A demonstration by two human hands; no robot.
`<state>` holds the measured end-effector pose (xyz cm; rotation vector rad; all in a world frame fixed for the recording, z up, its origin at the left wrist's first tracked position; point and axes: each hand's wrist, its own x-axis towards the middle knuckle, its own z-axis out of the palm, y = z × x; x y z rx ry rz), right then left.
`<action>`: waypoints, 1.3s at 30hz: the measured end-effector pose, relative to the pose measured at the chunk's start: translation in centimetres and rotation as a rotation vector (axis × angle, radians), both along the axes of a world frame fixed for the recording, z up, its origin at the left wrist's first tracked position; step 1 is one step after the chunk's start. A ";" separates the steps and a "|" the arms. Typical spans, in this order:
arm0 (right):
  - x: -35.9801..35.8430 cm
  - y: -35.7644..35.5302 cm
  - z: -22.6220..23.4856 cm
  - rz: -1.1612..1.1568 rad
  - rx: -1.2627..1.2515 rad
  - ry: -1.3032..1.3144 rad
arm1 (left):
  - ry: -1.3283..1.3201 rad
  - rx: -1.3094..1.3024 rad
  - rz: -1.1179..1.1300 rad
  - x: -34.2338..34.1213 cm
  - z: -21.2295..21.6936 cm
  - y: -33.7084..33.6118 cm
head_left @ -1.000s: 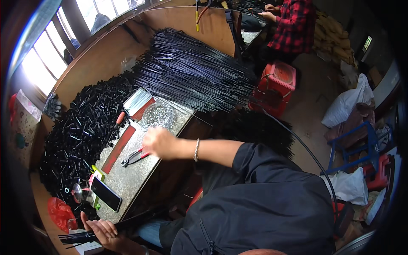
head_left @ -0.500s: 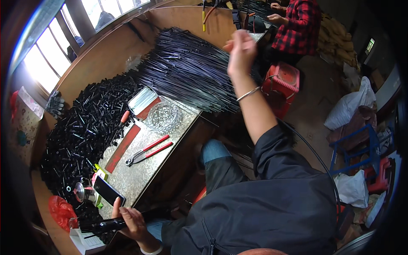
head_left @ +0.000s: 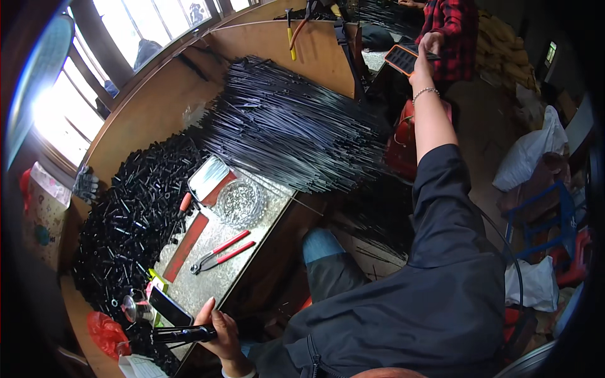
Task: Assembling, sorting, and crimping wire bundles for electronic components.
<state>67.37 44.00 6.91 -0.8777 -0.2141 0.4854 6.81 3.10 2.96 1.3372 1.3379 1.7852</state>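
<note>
At the lower left, my left hand (head_left: 217, 332) is closed around a bundle of slim black rods (head_left: 179, 334), whose ends point left. Beside it a dark phone (head_left: 170, 309) lies at the worktop's near end. My right arm reaches far forward, and the right hand (head_left: 425, 64) holds a phone with an orange edge (head_left: 401, 59), right by a person in a red and black checked shirt (head_left: 449, 38). Red-handled pincers (head_left: 220, 253) lie on the worktop (head_left: 208, 290), near a clear glass bowl (head_left: 241, 203).
A big heap of short black parts (head_left: 135, 208) covers the left side. Long black strips (head_left: 283, 126) are piled at the back. A curved wooden wall (head_left: 151, 107) encloses the bench. White sacks (head_left: 529, 154) and a blue frame (head_left: 542, 217) stand at right; a red stool (head_left: 403, 142) stands ahead.
My right hand has moved right to the person, and the orange-edged phone now shows in it. My left hand has shifted slightly right, still holding the rods. The whole view has shifted slightly.
</note>
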 end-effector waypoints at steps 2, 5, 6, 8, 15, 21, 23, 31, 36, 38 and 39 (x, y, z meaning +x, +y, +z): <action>7.5 1.7 -1.2 0.088 -0.009 0.012 | 0.061 -0.011 -0.091 0.4 -0.4 1.1; 9.0 2.0 -2.2 0.070 -0.028 -0.029 | 0.055 -0.014 -0.125 1.3 -0.5 2.3; 7.4 2.3 -2.5 -0.052 -0.028 -0.093 | 0.052 -0.017 -0.135 1.5 -0.5 2.7; -4.3 -3.6 1.2 0.060 -0.169 0.127 | 0.060 -0.032 -0.086 1.5 -0.1 1.7; -15.1 -16.4 3.9 0.337 0.238 -0.165 | 0.062 -0.067 -0.091 1.6 -0.1 0.8; -34.6 -29.6 1.3 1.270 0.000 -0.223 | 0.096 -0.100 0.058 -1.0 0.1 0.4; -38.0 -31.9 -0.7 1.592 -0.042 -0.214 | 0.010 -0.122 -0.007 -1.7 0.5 0.4; -44.2 -33.7 -3.8 1.624 -0.175 -0.164 | -0.070 0.110 0.007 -7.3 3.0 -2.5; -39.9 -30.9 -5.1 1.455 -0.171 -0.120 | -0.461 0.398 -0.214 -16.7 8.6 -4.3; -37.6 -30.0 -4.7 1.392 -0.165 -0.111 | -0.524 0.451 -0.253 -21.7 10.0 -5.4; -36.9 -29.5 -4.3 1.408 -0.140 -0.057 | -0.590 0.454 -0.265 -23.9 11.6 -7.8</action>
